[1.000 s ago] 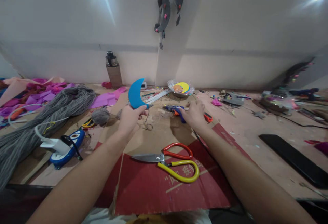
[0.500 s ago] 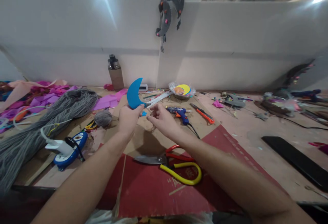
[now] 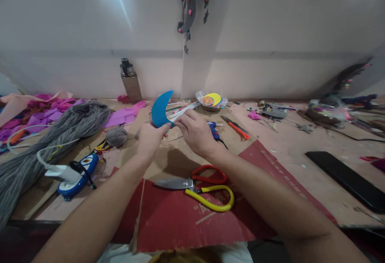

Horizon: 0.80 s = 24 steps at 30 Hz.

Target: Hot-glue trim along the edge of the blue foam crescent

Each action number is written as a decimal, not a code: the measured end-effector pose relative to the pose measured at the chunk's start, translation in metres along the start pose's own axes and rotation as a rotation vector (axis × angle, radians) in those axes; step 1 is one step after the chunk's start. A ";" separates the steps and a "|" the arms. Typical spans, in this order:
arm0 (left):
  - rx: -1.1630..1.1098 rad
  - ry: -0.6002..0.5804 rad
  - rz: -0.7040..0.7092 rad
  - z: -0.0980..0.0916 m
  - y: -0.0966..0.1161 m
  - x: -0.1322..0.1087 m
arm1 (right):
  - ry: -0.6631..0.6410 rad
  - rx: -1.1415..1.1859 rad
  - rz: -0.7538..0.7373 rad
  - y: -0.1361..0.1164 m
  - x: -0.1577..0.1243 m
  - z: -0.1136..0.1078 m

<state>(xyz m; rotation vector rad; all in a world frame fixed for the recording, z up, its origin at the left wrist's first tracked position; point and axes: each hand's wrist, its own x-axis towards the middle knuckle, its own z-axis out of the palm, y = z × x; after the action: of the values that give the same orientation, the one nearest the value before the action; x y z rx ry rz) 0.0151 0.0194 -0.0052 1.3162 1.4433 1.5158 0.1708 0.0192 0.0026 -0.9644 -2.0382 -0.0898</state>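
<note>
We take the scissors [image 3: 190, 183] as our landmark; they lie across the red part of the cardboard [image 3: 168, 225], with one handle red, the other yellow, and the blade pointing left. Beyond the scissors, raised above the cardboard, we have the blue crescent [image 3: 160, 110], its curved back facing left. Our left hand [image 3: 150, 137] grasps it by the lower end, thumb pressed against the fingers. Our right hand [image 3: 195, 131], also beyond the scissors, brings its bent fingertips together at that same lower tip; we cannot tell whether they pinch the crescent, something small at its end, or nothing.

Beyond the scissors and to their right, we see the blue glue gun [image 3: 214, 131], partly hidden behind our right hand, and the orange-handled cutter [image 3: 239, 128]. Farther beyond the scissors stands the bowl [image 3: 210, 109], with a yellow crescent [image 3: 217, 99] in it. To the left of the scissors and farther away, we have the ball of gray yarn [image 3: 116, 136] beside a long gray hank [image 3: 70, 134]. Well to the right of the scissors lies a flat black object [image 3: 345, 180].
</note>
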 end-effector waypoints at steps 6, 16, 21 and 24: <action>0.054 -0.066 0.017 0.001 0.005 -0.004 | 0.021 -0.106 -0.049 0.004 0.001 -0.003; 0.088 -0.214 0.017 -0.002 0.009 -0.005 | -0.011 -0.108 0.077 0.005 0.004 -0.007; 0.093 -0.298 0.049 -0.005 0.009 -0.003 | -0.069 0.043 0.138 0.006 0.005 -0.011; 0.081 -0.328 0.097 -0.006 0.010 -0.002 | -0.093 0.227 0.201 0.008 0.006 -0.012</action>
<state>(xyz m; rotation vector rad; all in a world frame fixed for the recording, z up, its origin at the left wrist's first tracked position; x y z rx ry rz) 0.0119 0.0136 0.0045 1.6188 1.2560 1.2391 0.1817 0.0240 0.0123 -1.0379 -1.9724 0.2930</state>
